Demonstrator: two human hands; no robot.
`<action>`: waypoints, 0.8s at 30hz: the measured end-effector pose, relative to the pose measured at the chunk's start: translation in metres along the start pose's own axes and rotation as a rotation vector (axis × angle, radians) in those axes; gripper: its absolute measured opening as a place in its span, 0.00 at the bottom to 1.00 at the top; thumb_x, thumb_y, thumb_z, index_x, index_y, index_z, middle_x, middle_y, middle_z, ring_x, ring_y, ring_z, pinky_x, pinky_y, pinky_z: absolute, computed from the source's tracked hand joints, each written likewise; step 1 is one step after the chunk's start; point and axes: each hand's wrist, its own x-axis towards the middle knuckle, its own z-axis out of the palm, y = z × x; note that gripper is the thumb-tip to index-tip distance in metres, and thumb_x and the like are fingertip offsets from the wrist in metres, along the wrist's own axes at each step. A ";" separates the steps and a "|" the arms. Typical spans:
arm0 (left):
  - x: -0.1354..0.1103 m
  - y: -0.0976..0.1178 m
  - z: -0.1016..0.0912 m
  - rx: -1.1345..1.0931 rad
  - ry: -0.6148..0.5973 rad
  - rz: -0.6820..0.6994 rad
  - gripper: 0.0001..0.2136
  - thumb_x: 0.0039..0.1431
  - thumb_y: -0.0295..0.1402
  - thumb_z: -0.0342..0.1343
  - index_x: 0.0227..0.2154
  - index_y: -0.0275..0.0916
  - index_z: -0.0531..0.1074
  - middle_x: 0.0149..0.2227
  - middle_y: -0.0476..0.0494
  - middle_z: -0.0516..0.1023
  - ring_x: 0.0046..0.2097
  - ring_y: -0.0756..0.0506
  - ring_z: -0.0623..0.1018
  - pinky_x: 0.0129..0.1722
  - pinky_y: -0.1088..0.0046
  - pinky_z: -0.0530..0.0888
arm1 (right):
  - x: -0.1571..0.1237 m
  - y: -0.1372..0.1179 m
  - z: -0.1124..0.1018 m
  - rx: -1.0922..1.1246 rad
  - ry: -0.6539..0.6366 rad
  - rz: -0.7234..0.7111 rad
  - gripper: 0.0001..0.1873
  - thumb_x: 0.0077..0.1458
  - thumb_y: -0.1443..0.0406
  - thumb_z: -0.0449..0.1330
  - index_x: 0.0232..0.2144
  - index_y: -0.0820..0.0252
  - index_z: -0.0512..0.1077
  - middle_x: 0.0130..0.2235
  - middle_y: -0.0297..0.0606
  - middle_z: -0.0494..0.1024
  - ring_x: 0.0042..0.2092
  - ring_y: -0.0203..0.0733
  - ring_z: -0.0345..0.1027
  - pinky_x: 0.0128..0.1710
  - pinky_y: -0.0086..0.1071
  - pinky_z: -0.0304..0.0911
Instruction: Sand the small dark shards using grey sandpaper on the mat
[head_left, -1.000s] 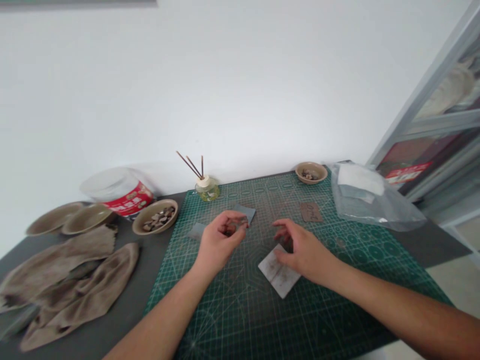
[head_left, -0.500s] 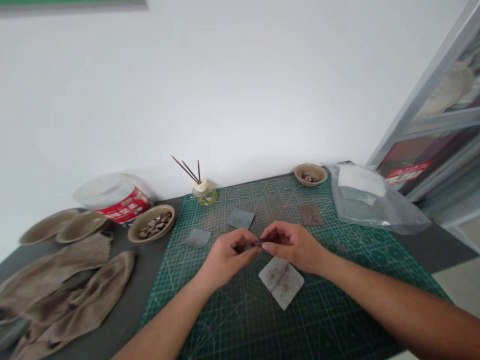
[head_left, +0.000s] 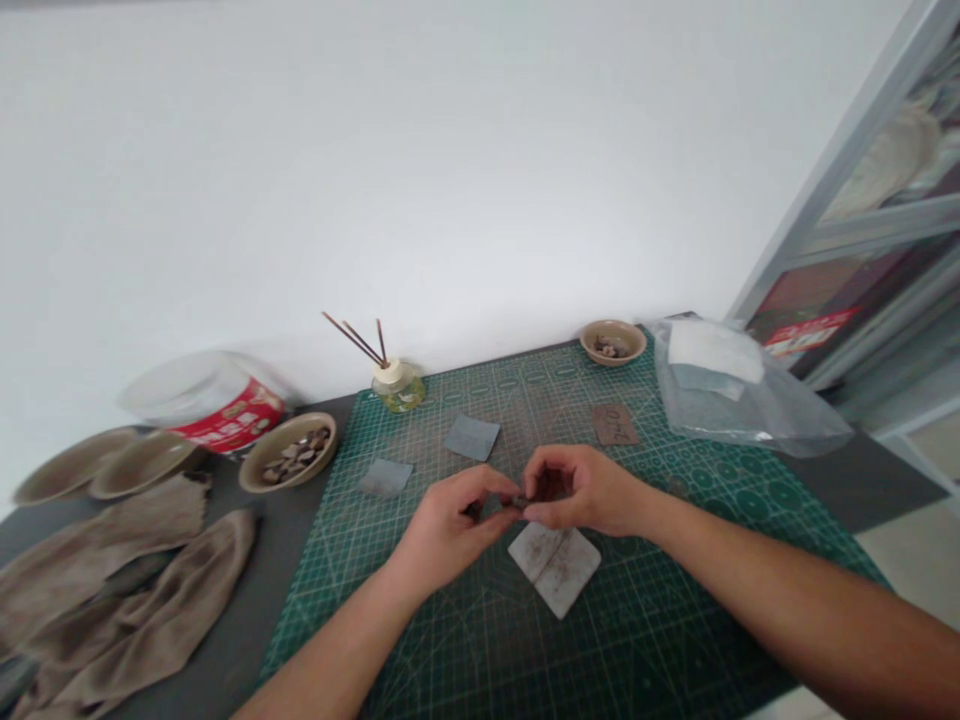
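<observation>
Both hands meet above the green cutting mat [head_left: 420, 640], pinching one small dark brown piece [head_left: 519, 502] between thumbs and fingertips. My left hand [head_left: 461, 520] grips it from the left, my right hand [head_left: 577, 488] from the right. Fingers cover most of the piece, so its exact kind cannot be made out. Just below the hands lies a pale grey square sheet [head_left: 559, 575], smudged with brown dust and creased across the middle. Behind them are a blue-grey sandpaper square [head_left: 472, 437] and, to the left, a dustier one [head_left: 387, 478]. A brown square [head_left: 615, 425] with handwritten "240" lies behind my right hand.
A bowl of brown-and-white chips [head_left: 289, 455] stands left, near other bowls [head_left: 146, 465], a red-labelled tub [head_left: 217, 405] and a brown cloth [head_left: 187, 600]. At the back are a reed diffuser [head_left: 397, 385], a small bowl [head_left: 613, 342] and a clear plastic bag [head_left: 742, 400].
My right fingers have shifted slightly around the small piece, which stays pinched between both hands. The whole view has moved a little, so the table's things appear further left.
</observation>
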 end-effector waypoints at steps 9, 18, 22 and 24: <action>0.000 0.005 0.000 -0.005 -0.047 0.060 0.04 0.61 0.30 0.58 0.38 0.41 0.75 0.36 0.46 0.79 0.39 0.48 0.78 0.38 0.73 0.71 | -0.001 0.000 -0.001 -0.112 0.025 -0.031 0.12 0.46 0.62 0.70 0.30 0.61 0.71 0.27 0.28 0.71 0.28 0.31 0.62 0.28 0.25 0.57; -0.002 0.004 0.000 0.034 -0.023 -0.125 0.07 0.59 0.37 0.59 0.34 0.40 0.76 0.29 0.49 0.78 0.29 0.50 0.74 0.27 0.77 0.67 | -0.003 0.001 0.001 -0.086 0.068 -0.025 0.13 0.49 0.61 0.68 0.36 0.61 0.73 0.29 0.32 0.76 0.30 0.34 0.68 0.31 0.28 0.62; 0.001 0.008 -0.001 0.047 -0.070 -0.131 0.08 0.59 0.39 0.59 0.36 0.40 0.76 0.31 0.48 0.79 0.30 0.50 0.74 0.28 0.77 0.67 | -0.002 0.001 0.000 -0.092 0.101 -0.069 0.10 0.51 0.65 0.64 0.38 0.59 0.73 0.31 0.32 0.76 0.31 0.34 0.69 0.32 0.28 0.63; 0.002 0.010 -0.002 0.112 -0.129 -0.133 0.09 0.59 0.40 0.57 0.38 0.41 0.76 0.28 0.50 0.77 0.27 0.50 0.73 0.26 0.77 0.66 | -0.002 0.000 -0.003 -0.118 0.130 -0.100 0.08 0.51 0.66 0.64 0.37 0.59 0.73 0.30 0.32 0.75 0.32 0.34 0.68 0.32 0.28 0.62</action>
